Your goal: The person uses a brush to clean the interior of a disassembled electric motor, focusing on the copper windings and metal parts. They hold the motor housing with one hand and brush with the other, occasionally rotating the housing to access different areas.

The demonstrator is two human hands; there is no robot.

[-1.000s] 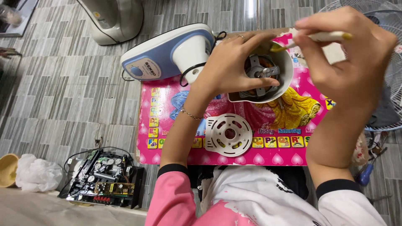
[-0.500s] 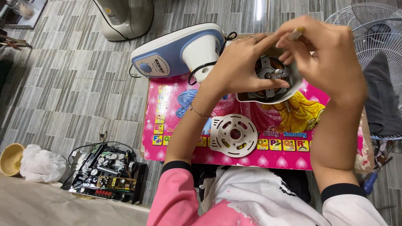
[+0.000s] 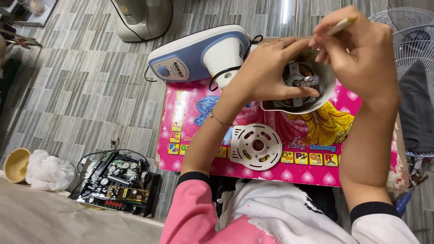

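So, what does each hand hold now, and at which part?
The left hand grips the fan motor housing at its rim. The right hand pinches a thin yellowish tool along its shaft; its tip is hidden.

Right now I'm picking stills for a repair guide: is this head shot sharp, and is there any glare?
Head view: mostly sharp, the fan motor crisp between the left hand and right hand; a bright glare streak on the floor tiles at top; the fan grille is cut off by the right edge.
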